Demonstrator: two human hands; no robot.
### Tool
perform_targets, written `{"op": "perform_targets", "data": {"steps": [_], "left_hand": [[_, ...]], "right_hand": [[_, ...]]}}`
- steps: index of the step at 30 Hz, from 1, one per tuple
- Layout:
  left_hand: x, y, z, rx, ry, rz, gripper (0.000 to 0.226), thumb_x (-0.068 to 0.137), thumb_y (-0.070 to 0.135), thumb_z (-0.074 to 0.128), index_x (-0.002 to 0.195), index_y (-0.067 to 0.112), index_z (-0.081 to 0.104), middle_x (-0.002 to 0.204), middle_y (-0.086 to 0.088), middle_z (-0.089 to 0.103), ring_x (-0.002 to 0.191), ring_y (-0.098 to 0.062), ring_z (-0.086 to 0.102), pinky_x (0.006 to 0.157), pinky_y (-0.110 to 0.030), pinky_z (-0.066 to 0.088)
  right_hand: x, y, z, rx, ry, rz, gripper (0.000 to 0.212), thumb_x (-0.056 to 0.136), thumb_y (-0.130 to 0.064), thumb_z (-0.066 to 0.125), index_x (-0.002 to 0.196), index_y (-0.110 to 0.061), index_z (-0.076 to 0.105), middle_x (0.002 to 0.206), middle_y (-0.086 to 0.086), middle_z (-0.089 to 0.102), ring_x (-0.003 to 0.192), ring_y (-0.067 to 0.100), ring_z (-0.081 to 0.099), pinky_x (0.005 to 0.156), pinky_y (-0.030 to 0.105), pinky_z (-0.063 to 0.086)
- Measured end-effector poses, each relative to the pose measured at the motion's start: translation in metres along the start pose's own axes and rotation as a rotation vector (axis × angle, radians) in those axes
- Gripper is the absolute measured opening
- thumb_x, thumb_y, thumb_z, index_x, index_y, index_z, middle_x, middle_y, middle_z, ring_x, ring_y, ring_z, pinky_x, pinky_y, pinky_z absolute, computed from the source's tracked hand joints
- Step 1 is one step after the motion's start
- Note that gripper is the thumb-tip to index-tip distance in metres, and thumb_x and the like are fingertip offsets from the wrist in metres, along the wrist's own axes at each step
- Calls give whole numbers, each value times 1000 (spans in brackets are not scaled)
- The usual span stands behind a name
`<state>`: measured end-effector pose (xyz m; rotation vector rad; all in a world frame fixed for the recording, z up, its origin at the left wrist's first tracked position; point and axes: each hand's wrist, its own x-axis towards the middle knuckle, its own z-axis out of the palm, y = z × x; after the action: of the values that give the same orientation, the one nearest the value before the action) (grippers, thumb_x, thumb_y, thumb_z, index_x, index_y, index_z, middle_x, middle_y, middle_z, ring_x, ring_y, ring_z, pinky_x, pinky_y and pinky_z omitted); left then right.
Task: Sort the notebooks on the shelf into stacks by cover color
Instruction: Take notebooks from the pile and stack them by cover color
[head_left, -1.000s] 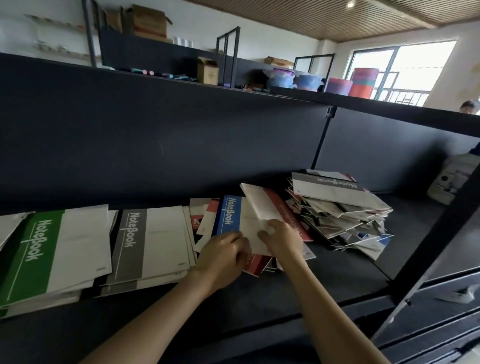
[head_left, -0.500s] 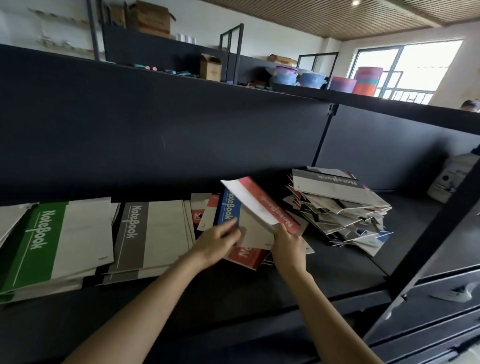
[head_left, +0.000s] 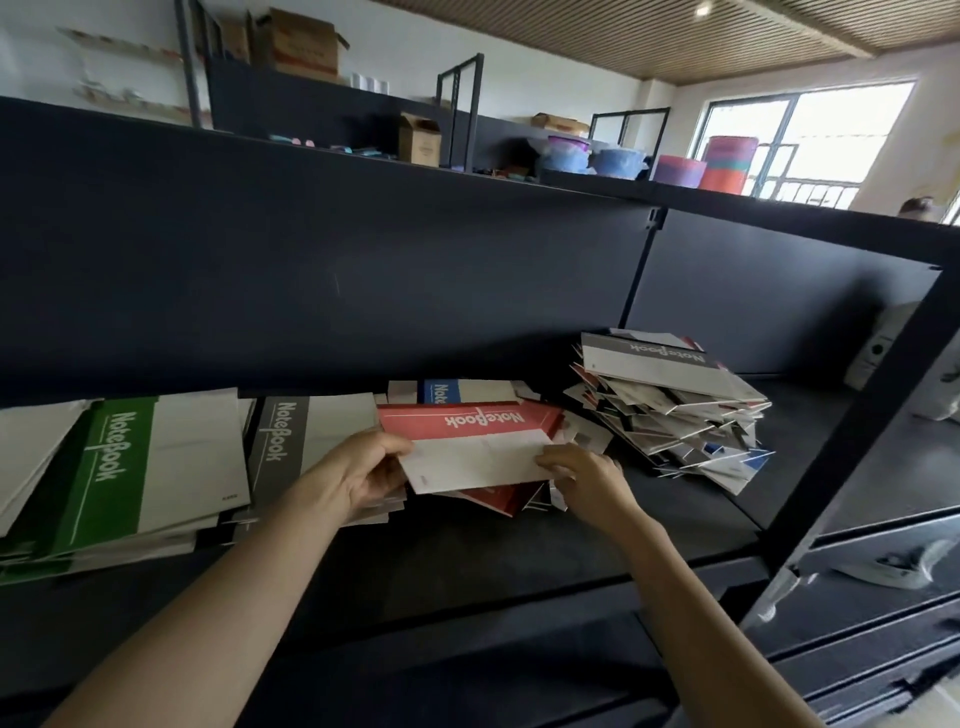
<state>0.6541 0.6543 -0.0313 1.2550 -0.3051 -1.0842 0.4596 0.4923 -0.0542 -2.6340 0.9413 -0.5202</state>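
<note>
Left hand and right hand pinching red-and-white paper notebook by opposite edges.
Lower flat, squaring edges with red-covered pile beneath.

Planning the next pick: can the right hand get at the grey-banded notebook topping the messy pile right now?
Probably, once freed. The right hand pinches the red-and-white notebook; the grey-banded notebook lies uncovered atop the messy pile just to its right, nothing between.
</note>
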Motion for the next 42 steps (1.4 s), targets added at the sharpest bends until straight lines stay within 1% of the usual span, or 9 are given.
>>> {"op": "perform_targets", "data": {"steps": [3, 9, 12, 16, 19, 23, 27, 31, 42], "left_hand": [[-6, -3, 19, -24, 55, 111, 37, 86, -17, 43, 110, 10, 48, 100, -15, 58, 84, -25, 58, 64, -34, 53], [-20, -28, 54, -145, 172, 261, 48, 89, -11, 47, 134, 6, 40, 130, -27, 51, 113, -43, 55, 88, -49, 49], [-26, -35, 47, -233, 136, 265, 35, 96, 9, 48, 130, 12, 41, 118, -17, 55, 99, -26, 59, 74, -37, 53], [-22, -33, 12, 155, 258, 326, 85, 80, -6, 67, 145, 16, 18, 129, -13, 51, 104, -13, 53, 68, -23, 52], [-28, -24, -2, 467, 137, 369, 83, 82, 3, 69, 148, 14, 20, 140, -9, 44, 109, -8, 46, 68, -16, 48], [-26, -20, -8, 1208, -47, 471, 88, 80, 6, 68, 150, 20, 17, 151, -7, 26, 139, -24, 27, 111, -39, 32], [-24, -29, 1, 1790, 18, 493, 62, 96, 24, 47, 150, 24, 18, 158, -6, 6, 141, -36, 10, 114, -47, 21], [-24, -36, 7, 1869, 26, 560, 61, 98, 7, 42, 150, 9, 13, 159, -10, 6, 145, -36, -3, 117, -49, 15], [-75, -5, -69, 1804, 230, 711, 55, 96, 1, 43, 147, 2, 23, 154, -13, 25, 143, -26, 21, 116, -36, 22]], "right_hand": [[0, -39, -7, -237, -203, 3, 55, 88, -12, 54, 140, -24, 40, 143, -4, 40, 138, 20, 27, 110, 57, 19], [-7, -109, 14, -167, -115, -186, 30, 86, -14, 54, 116, -16, 55, 112, 3, 59, 101, 23, 57, 77, 31, 48], [-6, -112, 22, -234, -112, -167, 23, 90, -6, 49, 110, -10, 59, 108, 8, 63, 96, 27, 61, 70, 29, 44], [-3, -98, 16, -313, -190, -153, 21, 93, -7, 47, 109, -9, 60, 109, 12, 63, 97, 28, 60, 69, 28, 40], [-2, -90, 5, -271, -280, -198, 22, 94, -8, 46, 110, -10, 61, 112, 11, 62, 99, 26, 58, 79, 31, 46], [-8, -86, -11, -145, -315, -217, 22, 96, -10, 46, 106, -6, 65, 115, 7, 65, 104, 21, 59, 82, 23, 42], [-19, -81, -18, -95, -339, -189, 23, 96, -10, 47, 108, -14, 66, 114, 0, 64, 107, 18, 57, 83, 22, 40], [-32, -89, -8, -175, -369, -155, 45, 90, -7, 51, 133, -21, 50, 137, -4, 50, 126, 19, 46, 104, 31, 37], [-23, -191, 50, -279, 6, -283, 47, 91, -9, 53, 135, -23, 43, 139, -4, 47, 129, 17, 42, 107, 38, 34]]}}
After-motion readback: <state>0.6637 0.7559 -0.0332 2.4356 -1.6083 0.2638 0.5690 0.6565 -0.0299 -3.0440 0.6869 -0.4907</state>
